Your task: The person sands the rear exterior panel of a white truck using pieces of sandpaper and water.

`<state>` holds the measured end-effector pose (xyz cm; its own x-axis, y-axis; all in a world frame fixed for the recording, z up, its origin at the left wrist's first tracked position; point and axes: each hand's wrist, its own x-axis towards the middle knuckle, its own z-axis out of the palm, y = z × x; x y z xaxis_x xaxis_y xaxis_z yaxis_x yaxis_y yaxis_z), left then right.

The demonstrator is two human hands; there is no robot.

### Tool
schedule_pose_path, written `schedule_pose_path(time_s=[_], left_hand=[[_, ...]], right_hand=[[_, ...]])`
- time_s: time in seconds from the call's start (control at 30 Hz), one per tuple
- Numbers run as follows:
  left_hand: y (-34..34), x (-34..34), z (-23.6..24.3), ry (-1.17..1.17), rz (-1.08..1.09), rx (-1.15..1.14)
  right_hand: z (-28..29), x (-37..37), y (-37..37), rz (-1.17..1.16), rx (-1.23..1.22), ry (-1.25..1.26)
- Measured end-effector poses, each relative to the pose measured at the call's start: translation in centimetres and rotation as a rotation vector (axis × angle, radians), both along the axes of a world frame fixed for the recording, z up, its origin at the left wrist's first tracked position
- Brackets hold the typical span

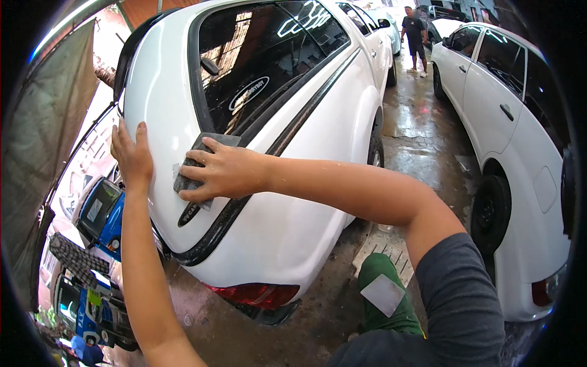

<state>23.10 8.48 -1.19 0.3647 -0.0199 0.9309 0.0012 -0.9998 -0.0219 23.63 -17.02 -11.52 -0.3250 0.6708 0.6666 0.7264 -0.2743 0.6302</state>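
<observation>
My right hand [223, 171] presses a dark grey sheet of sandpaper [194, 175] against the white rear corner of a vehicle [160, 67], with the fingers curled over it. Whether a block lies under the sheet is hidden. Just beneath is a dark oval badge [189, 214], partly covered. My left hand [132, 153] lies flat on the panel's left edge, fingers stretched, holding nothing. A black trim strip [211, 244] runs below the right hand, and the dark side window [263, 61] is above it.
Another white car [483, 85] stands to the right, across a wet floor [416, 147]. A person [414, 37] stands far down the aisle. Blue vehicles [104, 214] are at the left beyond a hanging tarp [43, 147]. A pale grey square piece [383, 295] rests on my green-trousered leg.
</observation>
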Motion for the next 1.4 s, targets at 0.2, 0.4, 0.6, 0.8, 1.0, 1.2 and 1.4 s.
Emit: schedule_pose_path(time_s=[0.2,0.4,0.6,0.8,1.0,1.2,1.4], left_hand=[[1.7,0.8,0.3,-0.044,0.027,0.046],[0.1,-0.2,0.3,-0.043,0.024,0.010],[-1.6,-1.1,0.2,0.011,-0.009,-0.105],[-1.5,-1.4,0.3,0.019,0.018,-0.112],[-1.8,-1.3,0.3,0.027,0.001,-0.139],[-1.6,-1.4,0.2,0.031,-0.004,-0.141],[-1.2,-1.1,0.2,0.040,0.024,-0.116]], right_hand=[[-0.1,-0.3,0.3,0.007,0.001,0.036],[0.0,-0.6,0.6,0.005,0.001,0.075],[0.2,-0.6,0.7,-0.033,0.002,0.065],[-0.3,-0.8,0.7,-0.011,0.004,0.070],[-0.5,-0.7,0.8,-0.032,0.003,0.108],[-0.7,-1.2,1.2,-0.043,0.052,0.143],[-0.4,-1.8,1.3,-0.047,0.072,0.143]])
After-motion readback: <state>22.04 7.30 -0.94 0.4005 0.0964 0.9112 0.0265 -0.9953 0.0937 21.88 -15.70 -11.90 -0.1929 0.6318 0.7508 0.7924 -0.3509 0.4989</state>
